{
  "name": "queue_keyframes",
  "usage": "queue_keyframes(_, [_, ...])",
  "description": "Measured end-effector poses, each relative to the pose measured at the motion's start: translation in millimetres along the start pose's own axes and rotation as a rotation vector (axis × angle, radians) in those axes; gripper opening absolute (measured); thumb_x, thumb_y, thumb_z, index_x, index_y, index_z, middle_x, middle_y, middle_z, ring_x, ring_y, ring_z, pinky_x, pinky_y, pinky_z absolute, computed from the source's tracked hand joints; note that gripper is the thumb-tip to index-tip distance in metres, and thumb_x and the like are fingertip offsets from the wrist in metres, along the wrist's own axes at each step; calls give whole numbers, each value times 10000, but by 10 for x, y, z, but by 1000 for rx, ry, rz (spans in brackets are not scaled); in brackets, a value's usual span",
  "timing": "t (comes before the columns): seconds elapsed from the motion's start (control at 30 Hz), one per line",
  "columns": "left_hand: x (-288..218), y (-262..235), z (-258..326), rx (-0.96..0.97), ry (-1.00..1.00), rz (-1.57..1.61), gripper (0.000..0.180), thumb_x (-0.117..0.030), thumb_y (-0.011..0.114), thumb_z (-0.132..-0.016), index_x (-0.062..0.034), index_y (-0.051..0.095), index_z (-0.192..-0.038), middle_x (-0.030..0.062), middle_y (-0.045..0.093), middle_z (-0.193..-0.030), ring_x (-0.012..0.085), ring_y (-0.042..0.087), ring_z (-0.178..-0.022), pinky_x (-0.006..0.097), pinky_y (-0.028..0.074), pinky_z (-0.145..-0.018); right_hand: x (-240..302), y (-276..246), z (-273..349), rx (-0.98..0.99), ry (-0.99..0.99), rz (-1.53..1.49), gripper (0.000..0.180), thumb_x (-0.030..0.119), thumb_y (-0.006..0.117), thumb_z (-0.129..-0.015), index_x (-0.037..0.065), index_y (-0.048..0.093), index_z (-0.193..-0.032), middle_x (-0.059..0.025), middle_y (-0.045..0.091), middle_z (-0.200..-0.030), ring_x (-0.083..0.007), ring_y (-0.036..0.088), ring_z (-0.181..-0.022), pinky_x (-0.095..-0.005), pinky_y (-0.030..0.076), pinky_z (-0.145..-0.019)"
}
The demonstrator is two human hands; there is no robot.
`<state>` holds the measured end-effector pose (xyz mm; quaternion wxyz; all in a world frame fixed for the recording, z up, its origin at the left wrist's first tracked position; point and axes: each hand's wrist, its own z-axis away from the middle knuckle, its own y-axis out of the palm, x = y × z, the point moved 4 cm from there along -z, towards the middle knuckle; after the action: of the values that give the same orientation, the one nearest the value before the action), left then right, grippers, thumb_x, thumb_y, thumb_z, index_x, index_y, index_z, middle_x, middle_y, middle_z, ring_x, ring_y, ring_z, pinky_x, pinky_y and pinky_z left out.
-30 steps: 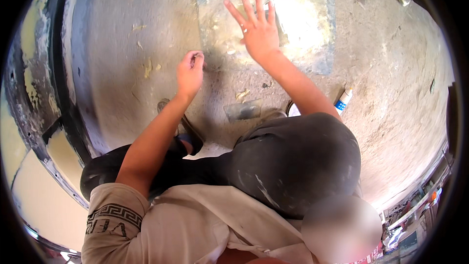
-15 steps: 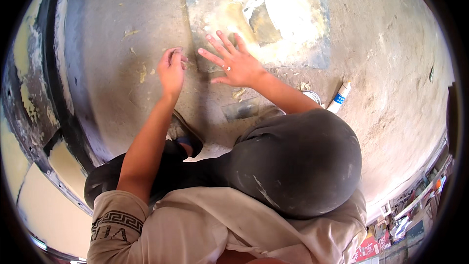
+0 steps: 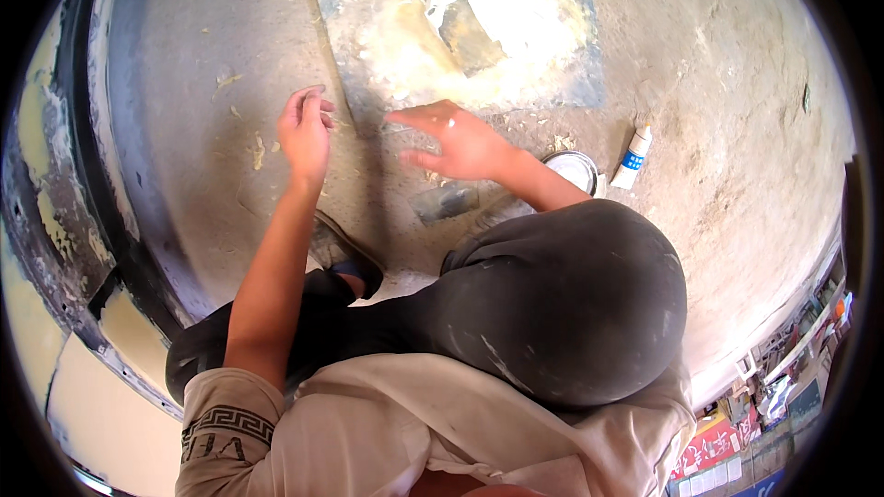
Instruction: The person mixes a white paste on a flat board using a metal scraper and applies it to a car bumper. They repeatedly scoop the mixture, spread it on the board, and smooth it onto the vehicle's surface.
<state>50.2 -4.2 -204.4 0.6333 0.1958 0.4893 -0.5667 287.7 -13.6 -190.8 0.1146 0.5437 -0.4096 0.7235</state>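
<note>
My left hand (image 3: pixel 306 133) hovers over the floor with its fingers loosely bent and slightly apart; nothing shows in it. To its right is my right hand (image 3: pixel 460 143), thumb and fingers apart, empty, with a small white speck on a finger. It is just short of the near edge of a flat grey board (image 3: pixel 343 14) smeared with pale yellow paste (image 3: pixel 405 46). A white scrap and a dark patch lie mid-board; glare hides details there. By my right forearm sit a round, pale-rimmed tin or lid (image 3: pixel 573 166) and a white tube with a blue band (image 3: pixel 633 158).
A dark flat rectangular piece (image 3: pixel 444 202) lies near my shoe (image 3: pixel 341 244). Along the left stands a panel with dark edging (image 3: pixel 83 101) and yellowish patches. Dried flakes (image 3: pixel 259 153) dot the concrete floor. Assorted clutter (image 3: pixel 737 405) fills the lower right.
My right hand has turned from spread fingers to a side-on pose and sits lower relative to the board. The view has shifted, showing more of the round tin or lid.
</note>
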Motion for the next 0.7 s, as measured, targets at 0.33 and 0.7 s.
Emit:
queue_keyframes(0.33, [207, 231, 409, 360, -147, -288, 259, -235, 567, -915, -15, 650, -1025, 77, 652, -774, 119, 579, -639, 278, 456, -573, -54, -218, 50, -120, 203, -1475, 563, 402, 465, -955, -7, 489, -1341, -171, 653, -1147, -273, 628, -998, -387, 432, -943])
queue_keyframes(0.7, [654, 556, 1590, 772, 388, -1152, 413, -379, 724, -789, -82, 531, -1001, 121, 665, -768, 317, 666, -723, 421, 517, -590, -243, -622, 691, -453, 199, -1164, 665, 460, 452, -935, -67, 458, -1340, -190, 652, -1130, -248, 627, -958, -373, 419, -889])
